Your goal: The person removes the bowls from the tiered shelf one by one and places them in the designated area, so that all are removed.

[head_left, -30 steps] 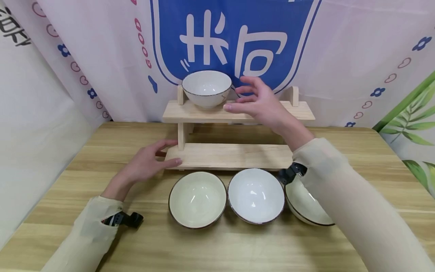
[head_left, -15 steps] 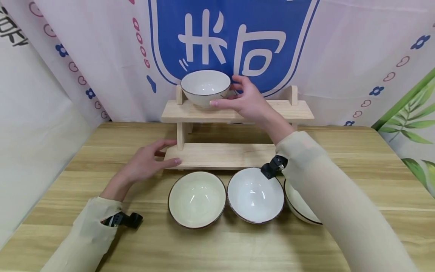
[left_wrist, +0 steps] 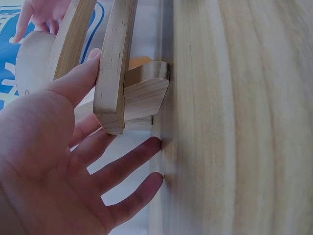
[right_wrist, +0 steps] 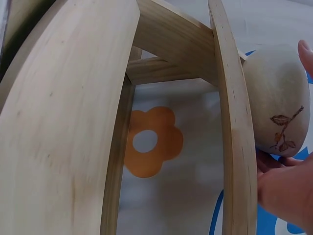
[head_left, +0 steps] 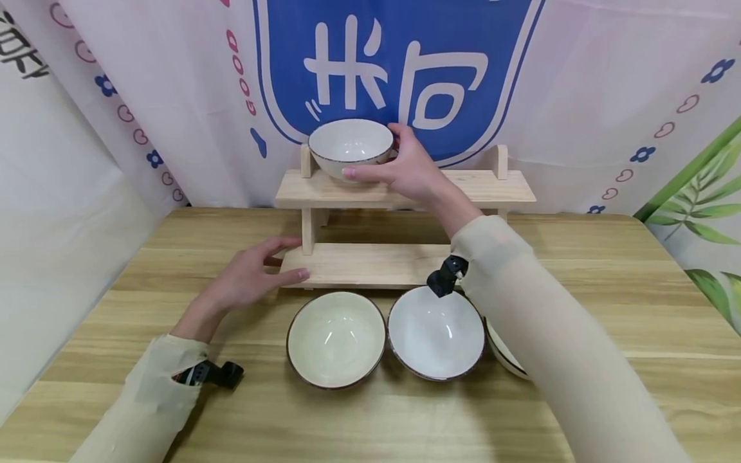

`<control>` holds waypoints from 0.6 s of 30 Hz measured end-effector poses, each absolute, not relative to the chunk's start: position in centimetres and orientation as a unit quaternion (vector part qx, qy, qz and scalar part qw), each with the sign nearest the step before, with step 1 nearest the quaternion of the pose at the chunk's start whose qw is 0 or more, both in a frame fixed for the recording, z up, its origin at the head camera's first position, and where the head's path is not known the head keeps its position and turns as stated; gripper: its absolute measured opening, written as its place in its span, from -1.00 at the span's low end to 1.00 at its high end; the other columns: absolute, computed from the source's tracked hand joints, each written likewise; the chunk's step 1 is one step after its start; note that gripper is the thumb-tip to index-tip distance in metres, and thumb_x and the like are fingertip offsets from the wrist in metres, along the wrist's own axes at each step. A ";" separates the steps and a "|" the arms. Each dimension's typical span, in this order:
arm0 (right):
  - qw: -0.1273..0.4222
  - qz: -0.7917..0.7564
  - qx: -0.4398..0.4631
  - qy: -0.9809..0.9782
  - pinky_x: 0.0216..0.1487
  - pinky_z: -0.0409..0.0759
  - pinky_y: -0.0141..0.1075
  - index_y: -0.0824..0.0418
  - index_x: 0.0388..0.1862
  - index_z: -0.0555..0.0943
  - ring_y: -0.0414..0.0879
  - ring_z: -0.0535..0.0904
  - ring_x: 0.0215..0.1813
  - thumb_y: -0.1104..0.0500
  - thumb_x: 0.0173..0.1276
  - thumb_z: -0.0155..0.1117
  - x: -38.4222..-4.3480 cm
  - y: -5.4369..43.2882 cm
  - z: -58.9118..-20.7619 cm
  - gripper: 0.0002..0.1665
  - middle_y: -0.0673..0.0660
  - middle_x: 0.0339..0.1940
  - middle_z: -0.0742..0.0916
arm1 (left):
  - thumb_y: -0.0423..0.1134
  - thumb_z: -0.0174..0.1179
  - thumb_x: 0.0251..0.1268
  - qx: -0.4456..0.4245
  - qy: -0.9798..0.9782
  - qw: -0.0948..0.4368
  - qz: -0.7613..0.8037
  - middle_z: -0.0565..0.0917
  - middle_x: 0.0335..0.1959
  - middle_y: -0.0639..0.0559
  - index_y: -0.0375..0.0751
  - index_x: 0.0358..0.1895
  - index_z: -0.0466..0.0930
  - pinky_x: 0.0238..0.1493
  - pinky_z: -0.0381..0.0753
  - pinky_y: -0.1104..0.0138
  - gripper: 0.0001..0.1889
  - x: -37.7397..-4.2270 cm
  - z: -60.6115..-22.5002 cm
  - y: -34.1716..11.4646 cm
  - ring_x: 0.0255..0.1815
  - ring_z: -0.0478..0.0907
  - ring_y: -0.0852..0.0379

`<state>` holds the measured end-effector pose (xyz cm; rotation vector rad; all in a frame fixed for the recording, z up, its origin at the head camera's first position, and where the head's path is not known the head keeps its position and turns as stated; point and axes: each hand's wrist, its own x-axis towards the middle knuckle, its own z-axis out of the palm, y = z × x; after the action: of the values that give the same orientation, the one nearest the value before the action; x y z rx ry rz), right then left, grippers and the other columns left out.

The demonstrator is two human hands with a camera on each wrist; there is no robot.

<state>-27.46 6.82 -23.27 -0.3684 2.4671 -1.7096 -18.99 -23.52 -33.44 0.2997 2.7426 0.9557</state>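
Note:
A white bowl with a thin dark rim sits at the left end of the top board of a two-tier wooden rack. My right hand holds this bowl from its right side, thumb across the front and fingers behind. The right wrist view shows a brown leaf sprig on the bowl's outside. My left hand grips the left end of the lower board, thumb on top. In the left wrist view, two fingers of the left hand reach down to the table surface.
In front of the rack stand a cream bowl, a white bowl and another cream bowl, mostly hidden by the right sleeve. Behind the rack hangs a printed curtain. The wooden table extends around them.
My right hand has moved left along the top board and has taken hold of the white bowl there. My left hand has stayed at the rack's end.

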 end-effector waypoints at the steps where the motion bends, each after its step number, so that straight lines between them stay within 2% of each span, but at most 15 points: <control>1: 0.058 -0.562 -0.118 0.816 0.70 0.27 -0.18 0.05 0.78 -0.12 -0.08 0.28 0.64 -0.14 0.15 0.71 -27.5 6.7 -23.3 0.50 0.10 0.69 0.31 | 0.36 0.32 0.37 0.101 0.933 0.111 0.326 0.35 0.64 -0.23 0.06 0.63 0.31 0.37 0.56 -0.24 -0.13 -19.0 -33.5 -23.5 0.47 0.50 -0.34; 9: 0.039 -0.553 -0.088 0.828 0.72 0.21 -0.17 -0.03 0.78 -0.15 -0.04 0.31 0.61 -0.19 0.01 0.78 -27.8 5.1 -23.3 0.61 0.12 0.67 0.33 | 0.35 0.32 0.37 0.099 0.934 0.109 0.326 0.36 0.64 -0.23 0.05 0.62 0.32 0.38 0.55 -0.23 -0.13 -18.9 -33.5 -23.5 0.47 0.50 -0.34; 18: -0.001 -0.559 -0.059 0.827 0.63 0.36 -0.13 -0.04 0.77 -0.20 0.00 0.37 0.54 -0.22 -0.05 0.81 -27.6 3.7 -23.8 0.68 0.15 0.63 0.36 | 0.34 0.32 0.38 0.103 0.934 0.109 0.323 0.36 0.64 -0.23 0.04 0.62 0.32 0.37 0.56 -0.24 -0.14 -18.9 -33.4 -23.4 0.46 0.51 -0.35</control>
<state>-27.65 3.66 -23.82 -0.1848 2.6005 -1.7583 -18.94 -23.43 -33.40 0.3040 2.7482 0.9507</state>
